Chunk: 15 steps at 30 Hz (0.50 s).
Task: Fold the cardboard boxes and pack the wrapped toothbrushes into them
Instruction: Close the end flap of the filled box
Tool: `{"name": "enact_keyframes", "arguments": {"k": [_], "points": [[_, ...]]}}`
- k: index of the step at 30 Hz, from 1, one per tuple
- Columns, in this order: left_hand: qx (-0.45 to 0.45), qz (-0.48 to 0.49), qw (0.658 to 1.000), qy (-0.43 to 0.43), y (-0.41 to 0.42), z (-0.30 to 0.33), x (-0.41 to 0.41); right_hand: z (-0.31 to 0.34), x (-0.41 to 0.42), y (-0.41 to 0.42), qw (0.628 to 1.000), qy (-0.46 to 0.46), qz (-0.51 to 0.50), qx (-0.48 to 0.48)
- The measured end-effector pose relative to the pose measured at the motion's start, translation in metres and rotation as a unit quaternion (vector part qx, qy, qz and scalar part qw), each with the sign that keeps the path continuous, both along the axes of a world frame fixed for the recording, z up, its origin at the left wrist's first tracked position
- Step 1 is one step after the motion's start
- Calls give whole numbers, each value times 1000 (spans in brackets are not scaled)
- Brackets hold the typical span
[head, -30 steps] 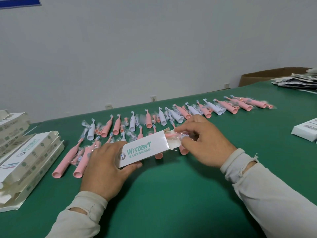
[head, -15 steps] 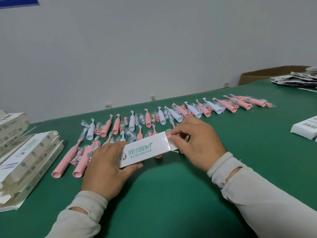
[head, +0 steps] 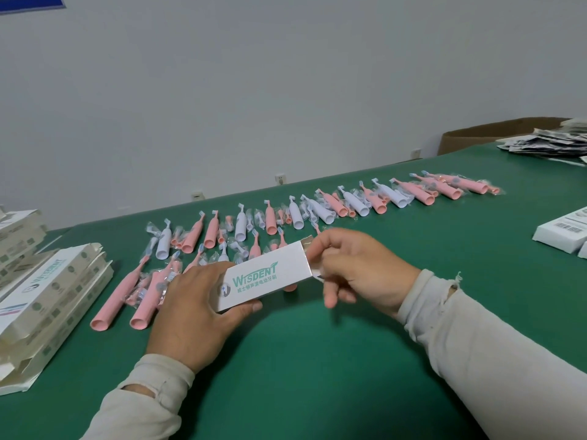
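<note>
A white "WISDENT" cardboard box (head: 263, 277) is held just above the green table (head: 301, 360). My left hand (head: 193, 312) grips its left end, thumb under the front edge. My right hand (head: 359, 274) pinches the flap at the box's open right end. Whatever is inside the box is hidden. Behind the box, several wrapped pink and white toothbrushes (head: 317, 211) lie in a long row across the table. Two pink toothbrush handles (head: 117, 296) lie left of my left hand.
A pile of flat unfolded boxes (head: 47, 296) sits at the left table edge. Closed white boxes (head: 562, 231) lie at the right edge. A heap of leaflets (head: 546, 142) and a brown carton (head: 476, 136) are at the far right.
The wrapped toothbrush sticking out of the box's right end has gone inside. My right hand moved from the toothbrush to the end flap. My left hand kept its grip.
</note>
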State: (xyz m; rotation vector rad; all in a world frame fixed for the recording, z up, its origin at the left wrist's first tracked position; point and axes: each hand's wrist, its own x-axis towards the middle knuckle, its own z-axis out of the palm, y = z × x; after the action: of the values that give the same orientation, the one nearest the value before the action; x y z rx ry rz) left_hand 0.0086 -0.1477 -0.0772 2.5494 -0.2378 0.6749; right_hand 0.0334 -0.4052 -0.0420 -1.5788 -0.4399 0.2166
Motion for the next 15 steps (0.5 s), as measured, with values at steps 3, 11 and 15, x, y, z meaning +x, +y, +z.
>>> {"name": "enact_keyframes", "arguments": {"k": [3, 11, 15], "points": [[-6, 14, 1000, -2, 2, 1, 1, 4, 6, -19, 965, -178, -141, -128], [5, 15, 1000, 1, 1, 0, 0, -7, 8, -21, 910, -267, -50, -315], [3, 14, 1000, 1, 0, 0, 1, -11, 11, -21, 926, -263, -77, -259]]}}
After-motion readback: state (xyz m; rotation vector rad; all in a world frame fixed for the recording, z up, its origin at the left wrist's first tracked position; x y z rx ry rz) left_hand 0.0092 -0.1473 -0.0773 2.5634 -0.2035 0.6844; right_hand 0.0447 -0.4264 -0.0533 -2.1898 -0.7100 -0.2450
